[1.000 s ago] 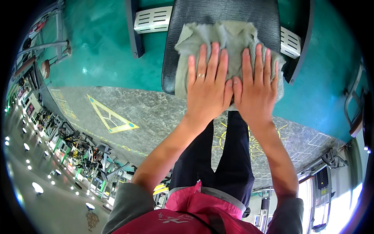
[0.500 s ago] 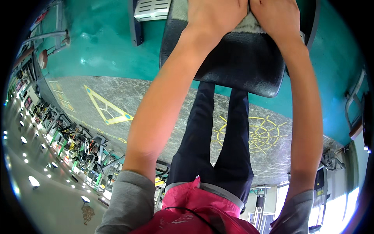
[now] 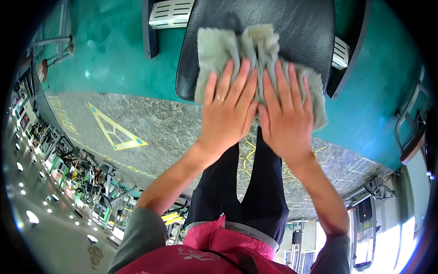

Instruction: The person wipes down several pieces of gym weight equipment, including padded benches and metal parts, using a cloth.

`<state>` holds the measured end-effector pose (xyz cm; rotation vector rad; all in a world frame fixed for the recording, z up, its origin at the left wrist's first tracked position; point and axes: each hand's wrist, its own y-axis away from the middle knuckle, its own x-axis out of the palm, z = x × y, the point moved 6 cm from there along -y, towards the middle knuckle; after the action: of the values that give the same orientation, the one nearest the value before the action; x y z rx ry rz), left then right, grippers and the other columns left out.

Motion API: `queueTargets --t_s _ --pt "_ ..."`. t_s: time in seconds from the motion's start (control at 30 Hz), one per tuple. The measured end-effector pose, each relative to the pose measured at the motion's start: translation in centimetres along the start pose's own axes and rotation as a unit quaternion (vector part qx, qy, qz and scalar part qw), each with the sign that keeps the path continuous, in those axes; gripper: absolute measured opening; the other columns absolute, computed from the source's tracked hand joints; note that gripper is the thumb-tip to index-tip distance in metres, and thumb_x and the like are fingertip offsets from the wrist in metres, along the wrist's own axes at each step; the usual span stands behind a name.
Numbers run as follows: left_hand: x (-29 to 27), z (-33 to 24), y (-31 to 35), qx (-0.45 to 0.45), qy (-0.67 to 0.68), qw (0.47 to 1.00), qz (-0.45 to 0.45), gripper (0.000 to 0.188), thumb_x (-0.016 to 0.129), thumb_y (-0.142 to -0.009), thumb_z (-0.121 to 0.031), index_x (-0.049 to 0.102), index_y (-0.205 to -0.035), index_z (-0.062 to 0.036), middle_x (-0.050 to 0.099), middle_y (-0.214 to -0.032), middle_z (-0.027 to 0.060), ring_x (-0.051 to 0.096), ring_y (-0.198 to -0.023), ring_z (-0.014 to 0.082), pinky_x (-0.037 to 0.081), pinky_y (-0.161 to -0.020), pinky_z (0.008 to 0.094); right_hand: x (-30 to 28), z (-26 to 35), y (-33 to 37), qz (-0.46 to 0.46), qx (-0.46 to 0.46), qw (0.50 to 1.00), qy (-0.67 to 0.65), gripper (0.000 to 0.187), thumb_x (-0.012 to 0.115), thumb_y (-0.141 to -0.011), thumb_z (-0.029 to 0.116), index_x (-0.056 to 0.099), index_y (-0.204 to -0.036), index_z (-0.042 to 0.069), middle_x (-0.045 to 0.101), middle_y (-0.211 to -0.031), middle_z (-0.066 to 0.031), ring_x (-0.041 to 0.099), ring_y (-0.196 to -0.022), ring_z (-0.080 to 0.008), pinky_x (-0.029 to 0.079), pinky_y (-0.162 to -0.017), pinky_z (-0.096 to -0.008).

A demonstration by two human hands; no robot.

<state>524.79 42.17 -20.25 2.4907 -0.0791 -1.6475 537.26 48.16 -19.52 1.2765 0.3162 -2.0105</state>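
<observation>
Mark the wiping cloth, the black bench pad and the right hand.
cloth (image 3: 260, 49): head view, folds beyond the fingertips
black bench pad (image 3: 299, 32): head view, bare upper surface
right hand (image 3: 288, 121): head view, back of hand

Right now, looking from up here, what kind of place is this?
Probably a gym. There's a black padded bench right in front, lots of what look like exercise machines crowded along the left, and yellow patterns marked on the grey floor.

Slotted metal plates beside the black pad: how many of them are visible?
2: left plate and right plate, on either side of the black pad. Others may be hidden.
</observation>
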Motion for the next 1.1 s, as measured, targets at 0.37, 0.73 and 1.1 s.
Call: queueTargets --t_s 0.37,0.73,1.1 --pt "-2.9 4.8 -19.7 0.058 -0.054 0.979 -0.19 0.058 0.05 -0.106 -0.028 0.052 -0.156 0.0023 0.046 -0.166 0.0227 0.041 -0.154 0.0444 0.025 -0.13 0.0593 -4.5 -5.0 -17.2 -0.225 -0.025 0.964 0.136 0.054 0.056 -0.103 0.028 0.057 -0.15 0.0 0.054 -0.159 -0.0233 0.047 -0.15 -0.0396 0.033 -0.128 -0.051" --pt "-1.7 0.1 -1.4 0.028 0.015 0.999 -0.038 0.06 0.053 -0.105 -0.023 0.047 -0.157 0.007 0.042 -0.168 0.0246 0.033 -0.16 0.0413 0.022 -0.132 0.0554 -0.2 1.1 -1.6 -0.043 -0.017 0.997 0.054 0.063 0.06 -0.099 0.026 0.053 -0.156 -0.001 0.041 -0.169 -0.0228 0.033 -0.161 -0.0388 0.021 -0.134 -0.0546" --pt "-4.6 0.9 -5.6 0.031 -0.006 0.998 -0.052 0.065 0.058 -0.097 -0.027 0.052 -0.159 -0.0094 0.038 -0.172 0.0161 0.031 -0.16 0.0403 0.019 -0.132 0.0611 -1.8 -0.2 -4.0 -0.06 0.03 0.997 0.05 0.063 0.05 -0.106 0.034 0.047 -0.161 0.003 0.037 -0.172 -0.02 0.029 -0.162 -0.0385 0.02 -0.134 -0.055"
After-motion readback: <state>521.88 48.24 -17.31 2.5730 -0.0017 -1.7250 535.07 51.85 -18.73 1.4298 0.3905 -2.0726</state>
